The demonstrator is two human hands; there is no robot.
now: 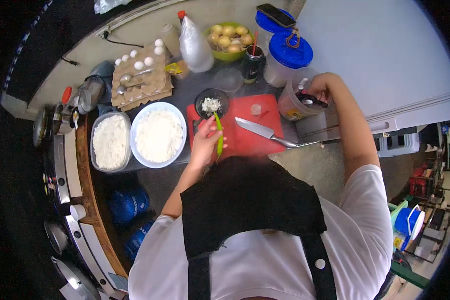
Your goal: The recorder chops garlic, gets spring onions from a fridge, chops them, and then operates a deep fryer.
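Observation:
My left hand (206, 142) holds a long green chili pepper (219, 135) upright over the left part of a red cutting board (247, 140). Just beyond it, a small dark bowl (223, 98) holds chopped white food (211, 105). A kitchen knife (257, 128) lies on the board, its handle over the right edge. Near the board's far edge sits a small pale piece (255, 109). My right hand (321, 87) reaches into a clear plastic tub (294, 103) at the right, among dark-handled items; its fingers are partly hidden, and what they grip is unclear.
Left of the board stand a round bowl (133, 150) and a rectangular container (93, 157), both with white contents. Behind are egg trays (122, 80), a plastic-wrapped bottle (195, 48), a green bowl of onions (228, 56), a dark tumbler (250, 67) and blue-lidded containers (290, 50).

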